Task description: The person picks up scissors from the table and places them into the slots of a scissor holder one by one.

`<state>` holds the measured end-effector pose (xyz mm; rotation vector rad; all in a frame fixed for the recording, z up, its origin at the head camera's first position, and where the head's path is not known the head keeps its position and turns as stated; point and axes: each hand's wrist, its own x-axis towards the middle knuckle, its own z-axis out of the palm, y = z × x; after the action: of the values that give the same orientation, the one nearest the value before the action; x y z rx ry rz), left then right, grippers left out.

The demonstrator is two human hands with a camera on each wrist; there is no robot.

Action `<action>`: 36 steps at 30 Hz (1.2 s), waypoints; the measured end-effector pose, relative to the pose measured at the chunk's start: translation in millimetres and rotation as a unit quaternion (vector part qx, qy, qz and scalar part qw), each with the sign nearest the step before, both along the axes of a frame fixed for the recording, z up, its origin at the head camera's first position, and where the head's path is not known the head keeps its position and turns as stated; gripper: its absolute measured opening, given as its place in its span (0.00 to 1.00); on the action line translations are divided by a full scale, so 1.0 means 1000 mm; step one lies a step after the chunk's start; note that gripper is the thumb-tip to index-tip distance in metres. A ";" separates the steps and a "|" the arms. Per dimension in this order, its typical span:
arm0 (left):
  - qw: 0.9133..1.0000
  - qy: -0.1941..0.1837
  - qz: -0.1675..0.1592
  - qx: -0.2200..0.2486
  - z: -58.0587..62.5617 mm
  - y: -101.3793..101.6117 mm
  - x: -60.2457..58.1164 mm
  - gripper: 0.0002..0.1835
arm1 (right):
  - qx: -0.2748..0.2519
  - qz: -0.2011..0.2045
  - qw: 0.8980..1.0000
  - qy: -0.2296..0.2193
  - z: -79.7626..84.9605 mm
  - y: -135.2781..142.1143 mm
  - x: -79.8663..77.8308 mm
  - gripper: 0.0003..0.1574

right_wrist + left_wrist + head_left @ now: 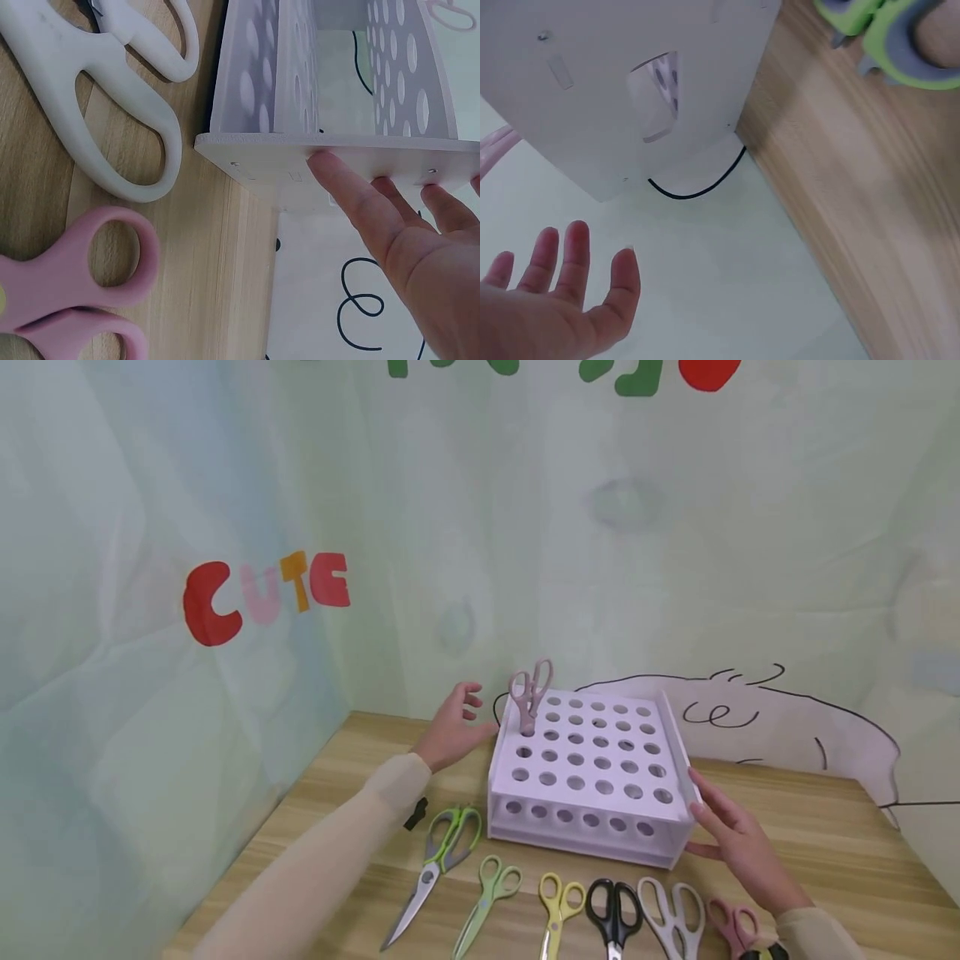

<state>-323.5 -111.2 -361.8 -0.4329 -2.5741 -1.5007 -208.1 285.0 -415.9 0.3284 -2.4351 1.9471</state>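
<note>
The wood-grain table point(795, 810) bore the white perforated rack point(564, 791). My right hand point(738, 846), fingers extended, touched its right panel point(255, 166) without gripping; my left hand point(453, 731), fingers relaxed, empty, hung just beside its left panel point(592, 105). Mauve scissors point(528, 722) stood handles-up in its left column.

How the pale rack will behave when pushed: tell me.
The pale rack is likely stiff, since its panels look flat and straight. Being hollow and full of holes, it is probably light for its size. Its broad, low shape should make it slide rather than tip.
</note>
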 end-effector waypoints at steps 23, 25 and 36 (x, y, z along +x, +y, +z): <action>0.955 -0.161 -0.002 -0.247 -0.070 -0.044 0.055 0.53 | 0.008 0.001 1.000 -0.009 0.002 0.003 -0.002 0.37; 0.949 -0.176 0.004 -0.263 -0.074 -0.044 0.058 0.54 | 0.011 0.001 1.000 -0.009 0.002 0.003 -0.002 0.38; 0.933 -0.173 0.044 -0.311 -0.080 -0.039 0.065 0.45 | 0.009 -0.003 1.000 -0.005 0.003 0.000 0.000 0.38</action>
<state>-258.2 -149.8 -441.8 -0.1035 -3.2763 -0.7455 -207.8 285.2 -413.1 0.3120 -2.4592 1.9295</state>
